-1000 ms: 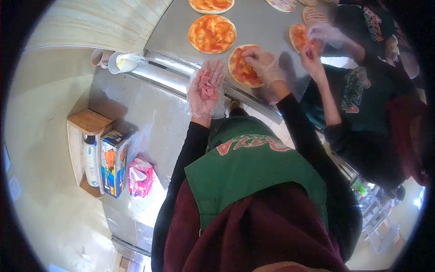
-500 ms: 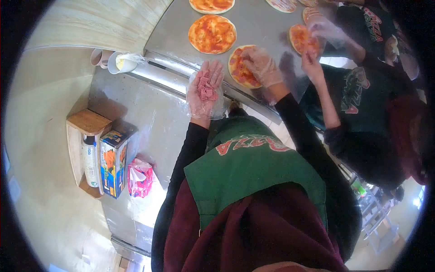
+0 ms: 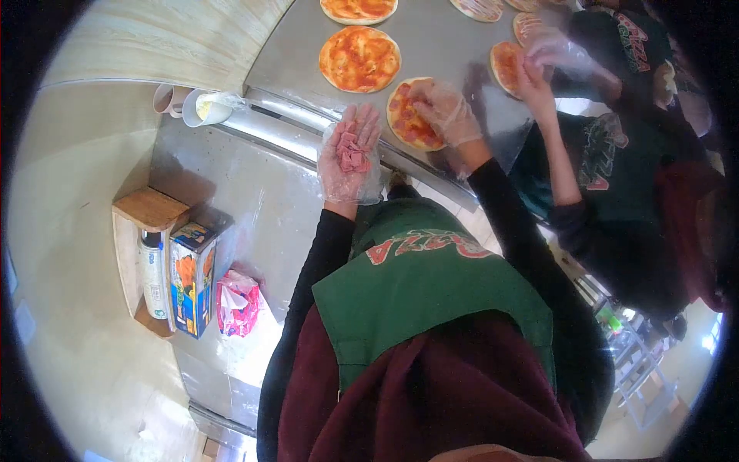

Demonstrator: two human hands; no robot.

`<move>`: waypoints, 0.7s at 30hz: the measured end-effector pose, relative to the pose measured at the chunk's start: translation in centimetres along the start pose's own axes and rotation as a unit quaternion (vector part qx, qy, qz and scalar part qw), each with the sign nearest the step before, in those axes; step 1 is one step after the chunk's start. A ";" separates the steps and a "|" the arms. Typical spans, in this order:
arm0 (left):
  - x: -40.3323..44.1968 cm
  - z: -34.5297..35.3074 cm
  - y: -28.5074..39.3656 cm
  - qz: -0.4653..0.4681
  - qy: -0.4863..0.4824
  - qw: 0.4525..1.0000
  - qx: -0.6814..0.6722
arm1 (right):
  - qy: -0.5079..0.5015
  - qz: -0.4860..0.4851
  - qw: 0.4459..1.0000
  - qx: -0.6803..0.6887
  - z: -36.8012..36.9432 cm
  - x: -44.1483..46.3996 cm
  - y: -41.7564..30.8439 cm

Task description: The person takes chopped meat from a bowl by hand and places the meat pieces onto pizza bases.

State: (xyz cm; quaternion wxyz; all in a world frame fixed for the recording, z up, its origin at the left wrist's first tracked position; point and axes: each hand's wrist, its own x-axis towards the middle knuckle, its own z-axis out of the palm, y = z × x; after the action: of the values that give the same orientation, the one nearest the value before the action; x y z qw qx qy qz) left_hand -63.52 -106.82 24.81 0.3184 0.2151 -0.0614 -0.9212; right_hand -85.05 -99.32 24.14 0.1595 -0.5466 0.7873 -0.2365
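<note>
As the head camera looks down, left hand: the left hand (image 3: 334,171), in a clear plastic glove, lies palm up with fingers stretched nearly straight, bearing a loose heap of pink, thin-cut meat pieces (image 3: 354,154) without gripping it.
Right hand: the clear-gloved right hand (image 3: 448,113) has its fingers bent downward over the food; whether they pinch a piece, cannot tell.
Pizza: the round, red-sauced pizza with pink pieces (image 3: 405,127) lies near the edge of the grey metal counter (image 3: 454,54), partly hidden by the right hand.
Placement: the flat palm probably serves as a tray, held close to the pizza for a short reach.
Counter: a round, orange-red sauced pizza (image 3: 360,60) lies just beyond.
Co-worker: a person's bare hand (image 3: 534,88) is near another sauced pizza (image 3: 504,65).
Apron lettering: the wearer's green cloth apron (image 3: 431,292) carries red-and-white letters, apparently "PIZZA".
Box: print on the blue-and-orange cardboard box (image 3: 192,281) is too small to read.
</note>
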 end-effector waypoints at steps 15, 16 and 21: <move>0.1 -0.3 0.0 -0.002 -0.006 1.000 0.010 | -0.042 0.056 0.997 0.019 -2.7 0.5 -2.0; 0.1 -0.3 0.1 -0.004 -0.004 1.000 0.007 | -0.038 0.077 0.996 0.037 -2.7 0.6 -1.4; 0.2 -0.1 0.0 -0.004 -0.007 1.000 0.011 | -0.015 0.113 0.981 0.159 -1.2 1.5 4.3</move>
State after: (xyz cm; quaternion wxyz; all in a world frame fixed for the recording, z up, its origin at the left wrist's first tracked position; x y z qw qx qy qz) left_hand -63.64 -106.96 24.63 0.3121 0.2126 -0.0734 -0.9230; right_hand -89.56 -99.25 22.85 0.2814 -0.4254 0.7939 -0.3309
